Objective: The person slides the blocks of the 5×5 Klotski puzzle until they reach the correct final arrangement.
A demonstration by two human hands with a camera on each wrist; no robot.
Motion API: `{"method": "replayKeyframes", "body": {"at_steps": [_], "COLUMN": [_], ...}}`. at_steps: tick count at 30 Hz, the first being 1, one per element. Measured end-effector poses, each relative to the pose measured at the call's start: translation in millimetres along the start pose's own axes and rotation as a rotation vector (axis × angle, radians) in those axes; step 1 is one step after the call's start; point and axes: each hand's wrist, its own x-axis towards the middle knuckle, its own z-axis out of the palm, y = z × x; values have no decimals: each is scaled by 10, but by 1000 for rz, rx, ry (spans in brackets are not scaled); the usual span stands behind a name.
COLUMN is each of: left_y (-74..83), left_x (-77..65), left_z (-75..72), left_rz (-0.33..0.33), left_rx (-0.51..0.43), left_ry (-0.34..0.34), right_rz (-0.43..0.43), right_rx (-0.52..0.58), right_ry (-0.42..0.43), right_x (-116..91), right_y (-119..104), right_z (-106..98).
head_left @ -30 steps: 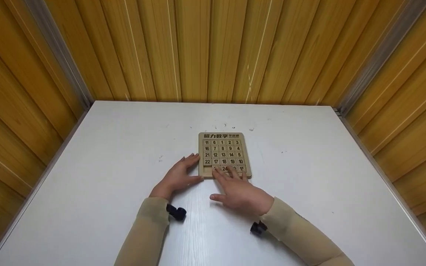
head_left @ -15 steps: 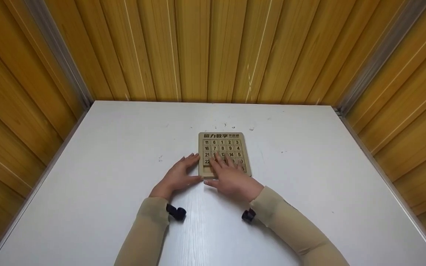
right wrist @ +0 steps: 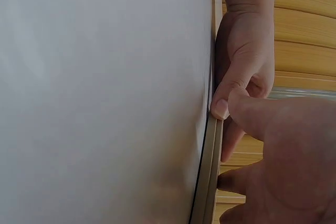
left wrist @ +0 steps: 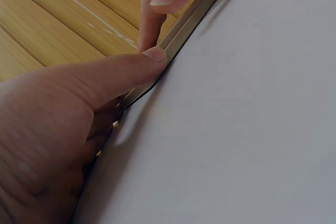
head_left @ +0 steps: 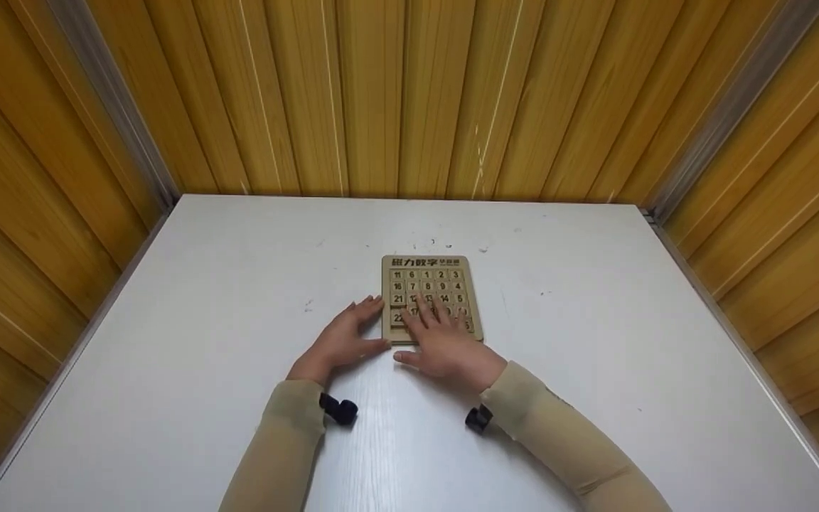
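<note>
A wooden number sliding puzzle point(head_left: 386, 264) lies flat on the white table. My left hand point(head_left: 342, 341) braces its lower left corner, straight fingers along the left side and thumb against the front edge; the left wrist view shows that thumb point(left wrist: 121, 72) touching the edge. Spread over the lower tiles is my right hand point(head_left: 445, 348), its fingers fairly straight and one fingertip at the 22 tile point(head_left: 398, 318). This tile sits partway into the bottom left slot, with narrow gaps above and below. Several lower tiles are hidden under the right hand.
The white table point(head_left: 239, 270) surrounds the puzzle and bears small dark marks behind it. Yellow wood-look panels point(head_left: 367, 99) rise behind the table and at both sides. A small black camera point(head_left: 338, 410) is worn on each wrist.
My right hand first moved forward and left from the bottom row over the lower tiles. The 22 tile then slid toward the front edge. My left hand stayed put.
</note>
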Motion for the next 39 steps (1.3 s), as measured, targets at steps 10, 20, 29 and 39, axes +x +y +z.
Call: {"method": "replayKeyframes", "body": {"at_steps": [10,20,29,39], "left_y": [-8,-1,-15,-55], "left_x": [5,8,8,9], "left_z": [-4,7,18,21], "left_rz": [2,-9,6,44], "left_rx": [1,8,1,-20], "left_ry": [1,4,8,14], "right_rz": [-17,-8,32,26], "right_rx": [10,93,91,48], "right_ry": [-28,0,46,50], "right_x": [-139,-72,261,282], "right_y": [-23,-34,43,64], "right_z": [7,-72,-89,-66]}}
